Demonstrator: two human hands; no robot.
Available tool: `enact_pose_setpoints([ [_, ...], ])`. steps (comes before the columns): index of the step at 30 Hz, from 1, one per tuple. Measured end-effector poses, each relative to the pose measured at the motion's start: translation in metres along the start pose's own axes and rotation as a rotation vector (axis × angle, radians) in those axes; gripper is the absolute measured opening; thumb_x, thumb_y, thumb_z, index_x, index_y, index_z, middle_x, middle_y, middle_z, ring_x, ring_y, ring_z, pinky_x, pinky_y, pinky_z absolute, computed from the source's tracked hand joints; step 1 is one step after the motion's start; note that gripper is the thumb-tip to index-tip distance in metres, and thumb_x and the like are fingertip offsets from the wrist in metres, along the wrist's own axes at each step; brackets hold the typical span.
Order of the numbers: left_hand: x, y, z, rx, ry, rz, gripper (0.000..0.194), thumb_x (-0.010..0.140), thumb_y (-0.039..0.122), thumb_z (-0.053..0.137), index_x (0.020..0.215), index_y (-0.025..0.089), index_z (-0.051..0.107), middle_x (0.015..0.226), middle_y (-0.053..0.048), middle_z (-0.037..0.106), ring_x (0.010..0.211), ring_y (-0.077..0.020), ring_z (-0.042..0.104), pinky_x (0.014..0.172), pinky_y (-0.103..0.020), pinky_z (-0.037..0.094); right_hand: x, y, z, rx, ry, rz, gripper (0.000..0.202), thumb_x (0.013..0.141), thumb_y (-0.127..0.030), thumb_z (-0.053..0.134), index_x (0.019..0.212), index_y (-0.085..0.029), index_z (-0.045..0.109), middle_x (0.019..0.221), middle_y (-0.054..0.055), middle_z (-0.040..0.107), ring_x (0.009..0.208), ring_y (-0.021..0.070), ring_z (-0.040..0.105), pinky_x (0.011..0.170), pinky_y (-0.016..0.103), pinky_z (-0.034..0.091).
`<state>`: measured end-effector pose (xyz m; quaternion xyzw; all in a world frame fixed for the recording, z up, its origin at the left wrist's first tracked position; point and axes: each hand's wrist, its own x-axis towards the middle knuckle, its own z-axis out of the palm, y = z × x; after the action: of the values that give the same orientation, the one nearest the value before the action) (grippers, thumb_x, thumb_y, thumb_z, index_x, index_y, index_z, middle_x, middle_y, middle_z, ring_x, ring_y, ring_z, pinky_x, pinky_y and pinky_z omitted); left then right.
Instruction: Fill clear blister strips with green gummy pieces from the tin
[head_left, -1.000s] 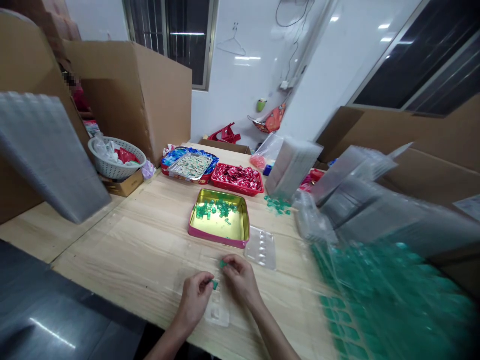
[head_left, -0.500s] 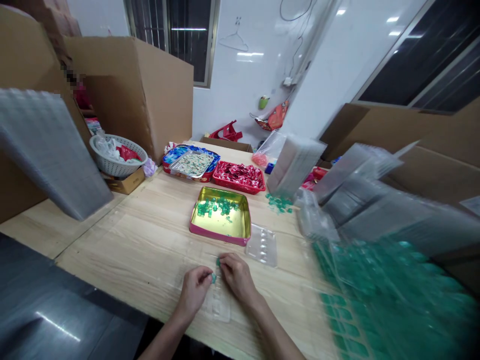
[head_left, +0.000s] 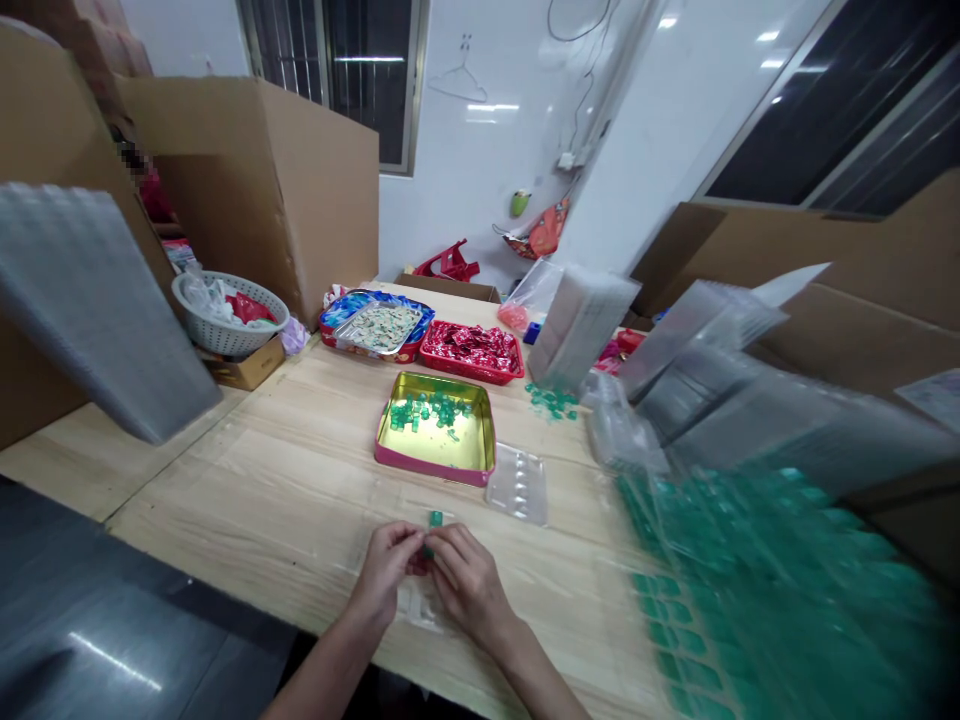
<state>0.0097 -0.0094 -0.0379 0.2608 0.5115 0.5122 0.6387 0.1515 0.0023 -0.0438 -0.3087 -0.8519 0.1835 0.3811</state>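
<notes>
My left hand (head_left: 386, 572) and my right hand (head_left: 469, 582) meet fingertip to fingertip over a clear plastic blister tray (head_left: 420, 606) at the table's near side. Both are closed in a pinch around a small translucent green piece (head_left: 428, 551), mostly hidden by the fingers. Just beyond them, a second green piece (head_left: 436, 518) sits in the tray's far end. Past the hands stands a pink-sided tin (head_left: 435, 470) with a gold inside, holding loose green pieces (head_left: 431, 410). Against its right corner lies another clear tray (head_left: 517, 485), with no green pieces in it.
Behind the tin are a red basket (head_left: 472, 375) of red packets and a metal tray (head_left: 375, 328) of small pale pieces. Stacked clear trays (head_left: 581, 325) stand at right, near green-filled trays (head_left: 750, 590). Another stack (head_left: 105, 310) leans at left beside a white basket (head_left: 229, 335).
My right hand has come nearer and left to meet the left fingertips, leaving a green piece at the tray's far end. The view has shifted slightly.
</notes>
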Motion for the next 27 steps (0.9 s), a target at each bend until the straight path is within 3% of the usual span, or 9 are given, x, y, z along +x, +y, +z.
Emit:
enact_pose_setpoints([
  [2,-0.001,-0.003,0.001,0.001,0.026,-0.013,0.037,0.061,0.047,0.065,0.069,0.011,0.060,0.055,-0.001,0.059,0.052,-0.0117,0.054,0.054,-0.025,0.042,-0.003,0.002,0.002,0.028,0.008,0.053,0.028,0.083,-0.010,0.042,0.105,-0.020,0.057,0.095,0.009,0.062,0.089,0.0198,0.057,0.076,0.035,0.049],
  [6,-0.001,-0.009,-0.002,0.058,0.123,0.002,0.049,0.064,0.058,0.057,0.077,0.011,0.060,0.065,-0.005,0.063,0.062,-0.0157,0.059,0.058,-0.028,0.045,-0.004,0.021,0.003,0.073,0.040,0.301,0.020,0.080,-0.012,0.048,0.094,-0.020,0.060,0.089,0.006,0.064,0.081,0.0182,0.059,0.072,0.031,0.049],
  [9,0.000,-0.012,-0.004,0.118,0.124,0.024,0.049,0.066,0.059,0.054,0.077,0.012,0.059,0.068,-0.005,0.062,0.064,-0.0160,0.059,0.059,-0.028,0.046,0.001,0.030,0.003,0.049,-0.040,0.411,0.019,0.075,-0.010,0.050,0.086,-0.020,0.062,0.081,0.004,0.063,0.073,0.0170,0.058,0.067,0.028,0.048],
  [15,0.001,-0.017,-0.004,0.151,0.114,0.029,0.050,0.066,0.062,0.053,0.075,0.013,0.059,0.070,-0.005,0.062,0.068,-0.0165,0.059,0.062,-0.028,0.047,0.008,0.020,0.004,-0.067,-0.184,0.310,0.022,0.076,-0.004,0.045,0.076,-0.019,0.061,0.077,0.003,0.057,0.072,0.0161,0.056,0.065,0.025,0.045],
  [19,0.005,-0.021,-0.006,0.135,0.089,-0.001,0.053,0.063,0.065,0.054,0.073,0.013,0.059,0.068,-0.005,0.061,0.067,-0.0166,0.058,0.062,-0.028,0.046,0.014,0.020,-0.003,-0.076,-0.200,0.273,0.020,0.079,-0.007,0.046,0.076,-0.020,0.061,0.080,0.003,0.055,0.070,0.0148,0.055,0.062,0.023,0.045],
  [23,0.010,-0.024,-0.011,0.136,0.041,-0.021,0.055,0.062,0.067,0.054,0.072,0.014,0.058,0.067,-0.004,0.060,0.066,-0.0153,0.056,0.061,-0.027,0.045,0.049,0.049,-0.020,-0.091,-0.095,0.258,0.017,0.082,-0.013,0.047,0.089,-0.019,0.061,0.084,0.004,0.057,0.076,0.0159,0.057,0.068,0.026,0.046],
  [27,0.014,-0.028,-0.016,0.144,-0.033,-0.042,0.055,0.059,0.069,0.056,0.071,0.015,0.058,0.066,-0.002,0.059,0.064,-0.0137,0.055,0.061,-0.025,0.043,0.113,0.103,-0.028,-0.321,-0.089,0.386,0.032,0.077,-0.013,0.053,0.109,-0.017,0.055,0.111,0.010,0.054,0.102,0.0207,0.053,0.084,0.030,0.043],
])
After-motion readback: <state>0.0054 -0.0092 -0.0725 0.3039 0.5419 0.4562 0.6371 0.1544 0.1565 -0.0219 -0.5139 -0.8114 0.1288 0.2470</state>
